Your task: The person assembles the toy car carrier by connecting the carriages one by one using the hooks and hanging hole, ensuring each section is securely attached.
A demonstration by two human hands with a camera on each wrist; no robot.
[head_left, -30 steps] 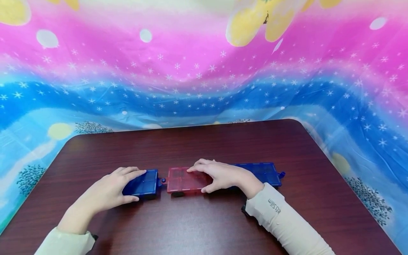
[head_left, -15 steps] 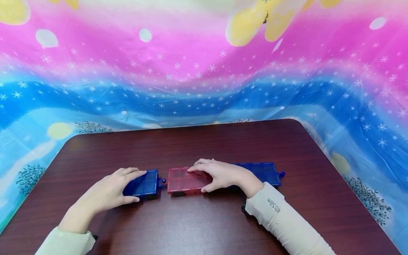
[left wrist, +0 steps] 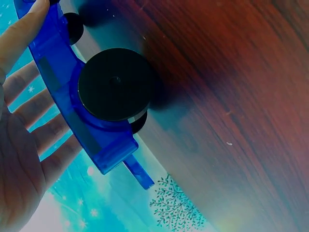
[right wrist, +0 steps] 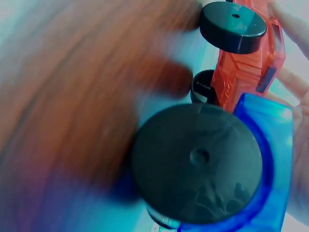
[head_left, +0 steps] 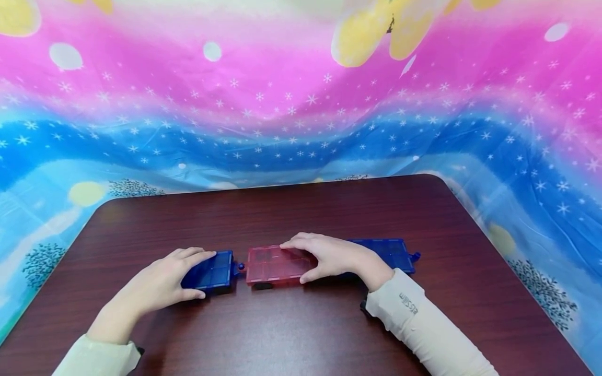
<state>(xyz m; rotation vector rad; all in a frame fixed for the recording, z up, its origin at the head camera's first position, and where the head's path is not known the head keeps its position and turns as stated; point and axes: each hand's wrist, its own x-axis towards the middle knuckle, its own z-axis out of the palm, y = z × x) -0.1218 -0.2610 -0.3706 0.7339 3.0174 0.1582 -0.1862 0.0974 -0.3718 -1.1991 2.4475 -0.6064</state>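
Three flat toy wagons stand in a row on the dark wooden table [head_left: 301,209]. My left hand [head_left: 160,284] grips the left blue wagon [head_left: 213,270], fingers on top and thumb on its near side. My right hand [head_left: 336,256] holds the red middle wagon [head_left: 270,263] the same way. A small hitch [head_left: 241,267] sits between those two. The right blue wagon [head_left: 392,253] lies partly hidden behind my right wrist. The left wrist view shows the blue wagon [left wrist: 58,72] from below with its black wheel [left wrist: 116,84]. In the right wrist view the red wagon [right wrist: 246,67] sits behind a blue wagon's wheel [right wrist: 198,159].
A bright pink and blue starry cloth [head_left: 282,104] hangs behind the table and drapes past both of its sides. The table's rounded far corners lie at the left and right. Bare wood lies in front of and behind the wagons.
My right hand's fingers have lifted slightly on the red wagon and the wrist has shifted a little right. The wagons and left hand have barely moved.
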